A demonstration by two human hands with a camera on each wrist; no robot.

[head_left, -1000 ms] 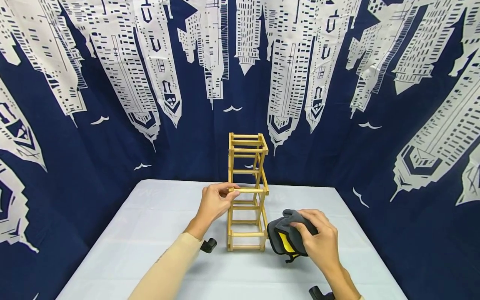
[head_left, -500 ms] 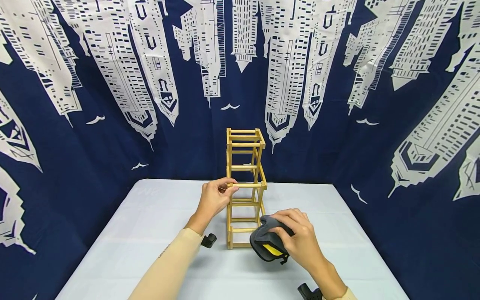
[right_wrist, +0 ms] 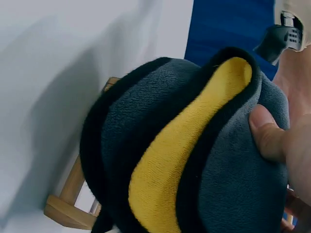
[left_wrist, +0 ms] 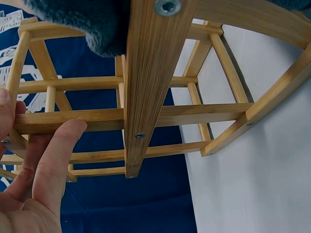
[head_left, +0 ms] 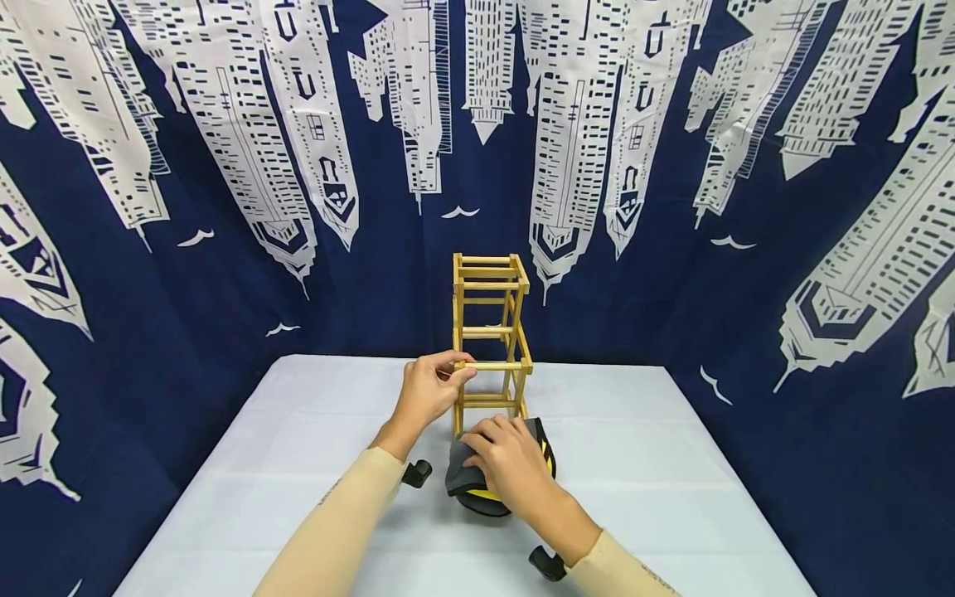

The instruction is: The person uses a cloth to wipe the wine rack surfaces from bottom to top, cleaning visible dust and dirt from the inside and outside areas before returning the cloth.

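A tall wooden rack (head_left: 492,366) of slim bars stands upright mid-table in the head view. My left hand (head_left: 428,396) pinches its left side at mid-height; in the left wrist view those fingers (left_wrist: 56,160) lie along a wooden bar (left_wrist: 209,114). My right hand (head_left: 515,466) grips a folded microfibre cloth (head_left: 464,468), dark grey outside, yellow inside, edged in black. The cloth covers the front of the rack's base in the head view. In the right wrist view my thumb (right_wrist: 266,131) presses on the bunched cloth (right_wrist: 228,179), and a rack corner (right_wrist: 70,211) shows behind it.
A white cloth covers the table (head_left: 642,464). Behind it hangs a dark blue curtain (head_left: 388,307) printed with white upside-down skyscrapers. Small black wrist cameras sit under the left wrist (head_left: 416,473) and right wrist (head_left: 547,564).
My right hand has carried the cloth leftward, from beside the rack to in front of its lower part. My left hand keeps its hold on the rack.
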